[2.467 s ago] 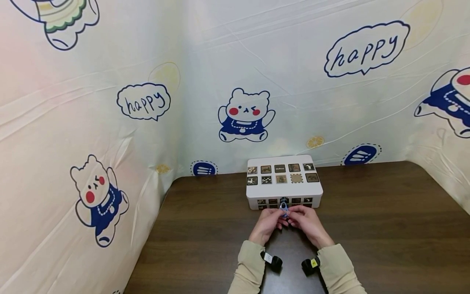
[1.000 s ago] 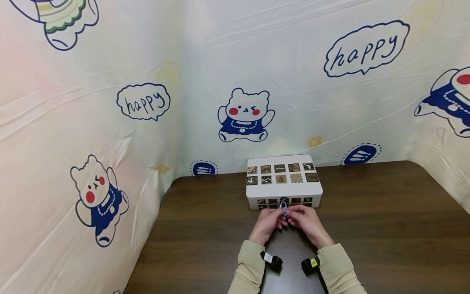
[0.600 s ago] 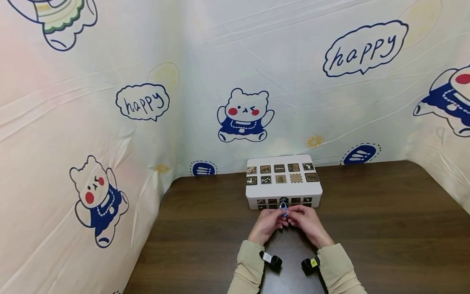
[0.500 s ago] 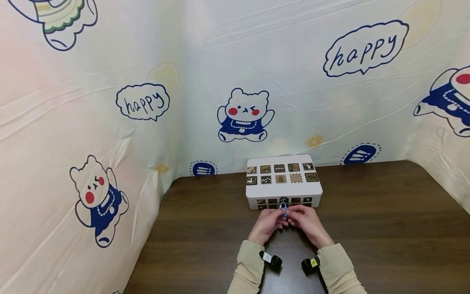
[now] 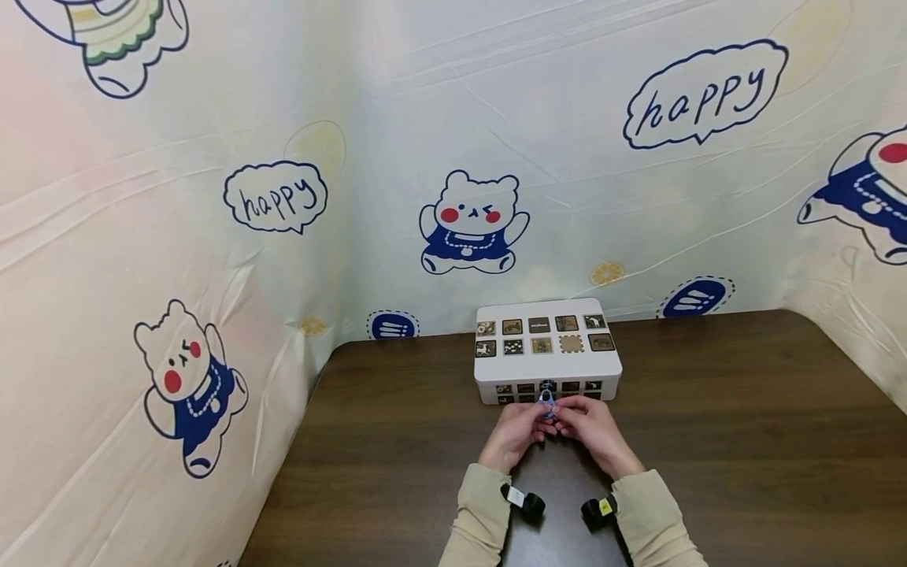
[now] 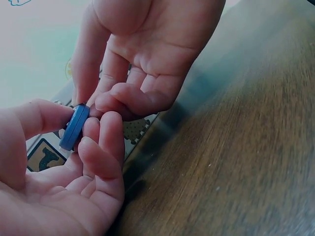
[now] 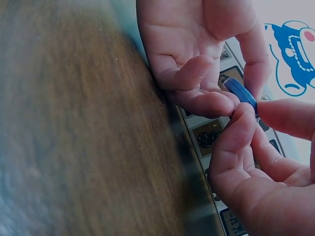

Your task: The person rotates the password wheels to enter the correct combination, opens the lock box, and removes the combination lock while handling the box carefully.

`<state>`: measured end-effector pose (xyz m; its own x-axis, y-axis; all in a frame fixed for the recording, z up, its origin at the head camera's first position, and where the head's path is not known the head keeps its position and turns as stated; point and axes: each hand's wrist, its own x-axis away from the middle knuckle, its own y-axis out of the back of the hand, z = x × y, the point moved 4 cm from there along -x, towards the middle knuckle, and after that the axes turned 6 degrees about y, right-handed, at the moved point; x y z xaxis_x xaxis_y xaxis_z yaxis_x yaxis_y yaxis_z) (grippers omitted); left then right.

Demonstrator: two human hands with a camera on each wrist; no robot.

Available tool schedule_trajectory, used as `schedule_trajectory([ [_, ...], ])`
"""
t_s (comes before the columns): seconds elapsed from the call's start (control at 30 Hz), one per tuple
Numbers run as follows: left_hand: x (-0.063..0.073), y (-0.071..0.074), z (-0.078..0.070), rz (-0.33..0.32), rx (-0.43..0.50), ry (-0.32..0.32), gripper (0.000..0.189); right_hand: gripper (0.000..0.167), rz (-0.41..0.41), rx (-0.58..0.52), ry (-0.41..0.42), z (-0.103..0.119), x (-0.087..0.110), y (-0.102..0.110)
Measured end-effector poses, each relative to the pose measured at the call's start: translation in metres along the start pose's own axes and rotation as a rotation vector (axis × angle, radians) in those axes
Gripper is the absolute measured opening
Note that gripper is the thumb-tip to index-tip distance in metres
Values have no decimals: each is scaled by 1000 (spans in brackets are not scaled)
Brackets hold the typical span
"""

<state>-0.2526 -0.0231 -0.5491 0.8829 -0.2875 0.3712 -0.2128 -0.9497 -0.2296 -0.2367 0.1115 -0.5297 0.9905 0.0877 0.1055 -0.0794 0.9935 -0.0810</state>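
Note:
In the head view a small blue padlock point(image 5: 547, 398) is at the middle of the white box's point(image 5: 549, 365) front side, its loop up against the dark latch point(image 5: 547, 384). My left hand point(image 5: 516, 432) pinches the padlock between thumb and bent fingers from the left. From the other side my right hand point(image 5: 591, 431) pinches it too, so the two hands' fingertips meet around it. The left wrist view shows the padlock's narrow blue edge point(image 6: 75, 127) with a seam along it. Fingers hide much of its body in the right wrist view.
Small square pictures cover parts of the box's lid and front. The box stands near the back edge of the dark wooden table point(image 5: 397, 441). Behind it hangs a pale curtain point(image 5: 383, 236) with bear prints. Each wrist wears a black camera point(image 5: 598, 513).

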Motion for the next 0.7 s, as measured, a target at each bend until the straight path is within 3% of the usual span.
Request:
schedule_trajectory([
  [0.7,-1,0,0,18,-6,-3,21,31,-6,12,0,-1,0,0],
])
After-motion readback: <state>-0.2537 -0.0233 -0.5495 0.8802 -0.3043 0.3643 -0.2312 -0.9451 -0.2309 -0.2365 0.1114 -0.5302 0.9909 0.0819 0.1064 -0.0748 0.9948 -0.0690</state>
